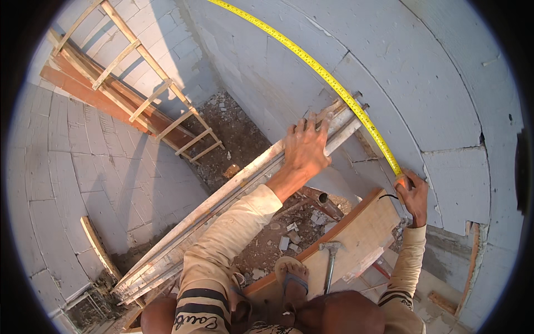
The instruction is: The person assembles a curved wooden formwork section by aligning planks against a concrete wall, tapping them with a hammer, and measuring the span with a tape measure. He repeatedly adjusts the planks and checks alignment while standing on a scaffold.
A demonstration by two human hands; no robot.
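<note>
As thin yellow tape [318, 66] arcs, right fingers [415, 180] grip its case [401, 181]

The left sleeve [222, 239], at seven o'clock, is long and creamy tan, with fat black stripes [204, 298] and curly black writing [194, 320]. The right sleeve [410, 259], at four o'clock, matches. The left hand [307, 147] and right hand [414, 196] are bare. Near six o'clock, a tan flip-flop [282, 266] has grey-blue straps [296, 280].

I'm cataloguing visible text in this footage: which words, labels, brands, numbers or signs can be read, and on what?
Left sleeve: dark cursive lettering by black stripes; partly legible, but I won't copy it out.
Right sleeve: similar dark script, too small to read.
Yellow tape measure: black graduations and figures, too small to read.
Hammer: no lettering that I can make out.
</note>
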